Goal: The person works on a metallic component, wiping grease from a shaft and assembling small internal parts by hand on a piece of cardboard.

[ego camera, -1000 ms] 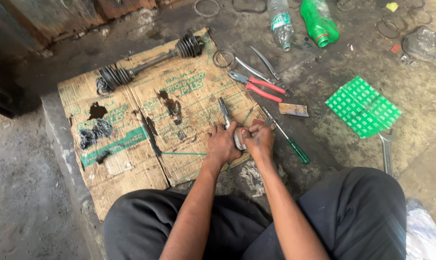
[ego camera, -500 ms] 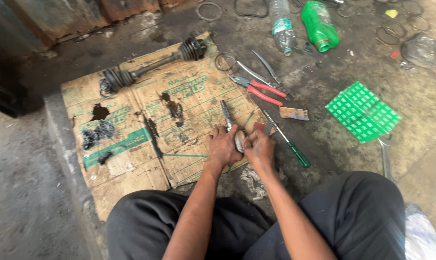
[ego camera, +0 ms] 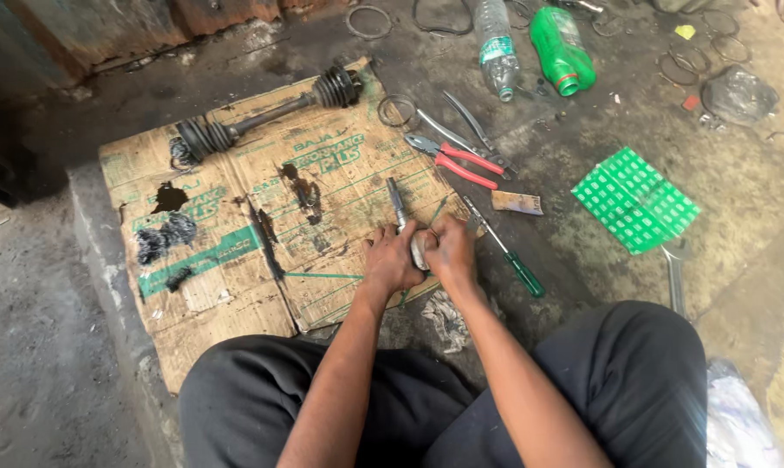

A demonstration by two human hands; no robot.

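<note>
Greasy cardboard sheet (ego camera: pixel 236 260), flattened on the workshop floor (ego camera: pixel 582 217), carries our work. Item in hand: a short metal shaft with a joint end (ego camera: pixel 402 212), lying at the sheet's right edge, its near end clasped from both sides. Our left hand (ego camera: pixel 390 262) and right hand (ego camera: pixel 448 251) are both clenched around that end, fingers touching; the part between them is mostly hidden.

Risks, as we judge them: black grease on the sheet and probably on our fingers could let the joint slip or twist out of the grip; a slip could drive knuckles onto the green-handled screwdriver (ego camera: pixel 506 250) just beside the right hand; grit from the floor could foul the greased joint.

Other stock: complete axle shaft with two rubber boots (ego camera: pixel 266 114) along the sheet's far edge; red-handled pliers (ego camera: pixel 452 159); green printed carton, flattened (ego camera: pixel 636 199); spanner (ego camera: pixel 674 273).

Containers: clear plastic bottle (ego camera: pixel 494 39), lying down, contents not discernible; green plastic bottle (ego camera: pixel 561 50), lying down, contents not discernible.
</note>
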